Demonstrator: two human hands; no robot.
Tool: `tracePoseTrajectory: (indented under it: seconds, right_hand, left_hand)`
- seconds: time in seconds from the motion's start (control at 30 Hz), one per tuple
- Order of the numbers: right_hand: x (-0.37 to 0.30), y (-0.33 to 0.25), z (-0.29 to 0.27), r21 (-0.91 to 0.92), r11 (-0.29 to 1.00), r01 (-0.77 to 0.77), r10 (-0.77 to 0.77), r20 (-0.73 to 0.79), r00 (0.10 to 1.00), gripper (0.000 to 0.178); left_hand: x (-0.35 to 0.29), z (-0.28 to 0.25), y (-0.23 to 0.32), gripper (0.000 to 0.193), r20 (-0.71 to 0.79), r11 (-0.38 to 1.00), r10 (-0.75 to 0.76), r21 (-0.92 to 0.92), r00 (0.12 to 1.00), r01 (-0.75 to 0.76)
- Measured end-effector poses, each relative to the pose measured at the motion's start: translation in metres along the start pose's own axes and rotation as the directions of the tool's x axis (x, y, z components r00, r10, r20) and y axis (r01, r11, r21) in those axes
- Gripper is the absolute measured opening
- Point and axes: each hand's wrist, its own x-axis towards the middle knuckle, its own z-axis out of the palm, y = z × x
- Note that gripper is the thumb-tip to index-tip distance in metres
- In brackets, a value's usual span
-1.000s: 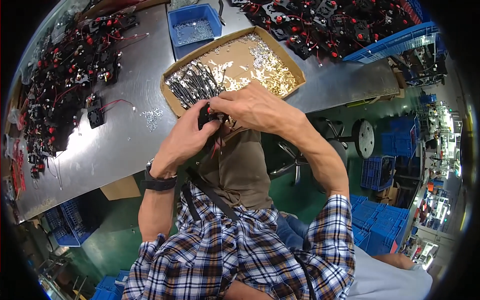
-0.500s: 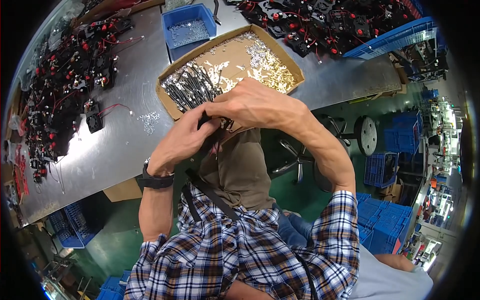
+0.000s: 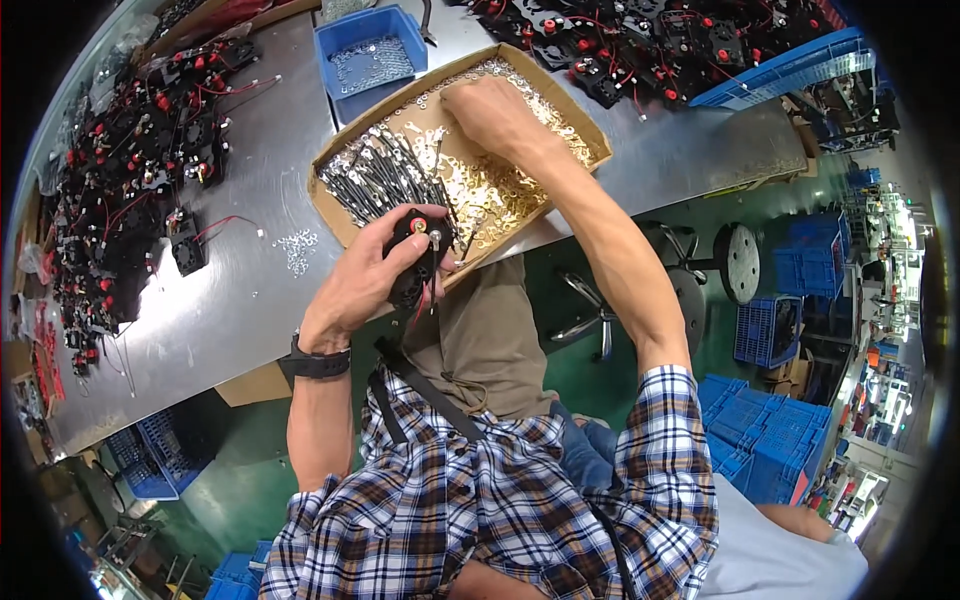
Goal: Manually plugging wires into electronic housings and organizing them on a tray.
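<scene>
Head view: the black part (image 3: 408, 288), its red fitting (image 3: 418, 226) facing up, sat in your left hand (image 3: 358, 278), thumb pressed over it and fingers wrapped round its far side, at the near side of the cardboard tray (image 3: 426, 116). Your right hand (image 3: 500, 115) was over the tray with fingers curled down; whether they pinched anything could not be told. That one-handed hold looked like the weak point: an eased thumb could have dropped the part toward your lap (image 3: 490, 345), and small pieces lying so close together could have put the wrong kind in your right fingers. The tray held slim black leads (image 3: 375, 180) at its left, gold terminals (image 3: 480, 205) nearer you and silver rings (image 3: 495, 68) along the far side. Beyond it, a blue bin (image 3: 380, 98) contained small silvery pieces (image 3: 370, 65).
</scene>
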Motion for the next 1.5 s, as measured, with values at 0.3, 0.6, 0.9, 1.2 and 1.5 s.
tracePoseTrajectory:
  seconds: [0.3,0.6,0.9,1.2,1.5]
  right_hand:
    - [0.020,0.004,0.012,-0.115,0.993,-0.021,0.028,0.065,0.997,0.018]
    - [-0.072,-0.082,-0.058,0.713,0.700,-0.043,-0.065,0.123,0.990,0.016]
    - [-0.087,-0.094,-0.046,0.724,0.664,-0.186,0.076,0.183,0.980,0.019]
    - [-0.083,-0.101,-0.046,0.703,0.668,-0.246,0.121,0.223,0.967,0.023]
    - [-0.096,-0.114,-0.032,0.571,0.821,-0.010,0.082,-0.101,0.992,0.012]
  left_hand:
    - [0.002,-0.001,-0.003,0.033,-0.041,0.999,0.021,0.036,0.999,-0.019]
    - [0.004,0.000,-0.010,0.028,-0.105,0.988,0.094,0.130,0.990,-0.080]
    - [0.006,-0.005,-0.019,0.030,-0.117,0.988,0.095,0.135,0.989,-0.079]
    - [0.003,-0.008,-0.020,0.038,-0.097,0.996,-0.001,0.094,0.995,0.010]
    - [0.003,0.000,-0.019,0.039,-0.167,0.962,0.166,0.243,0.972,-0.123]
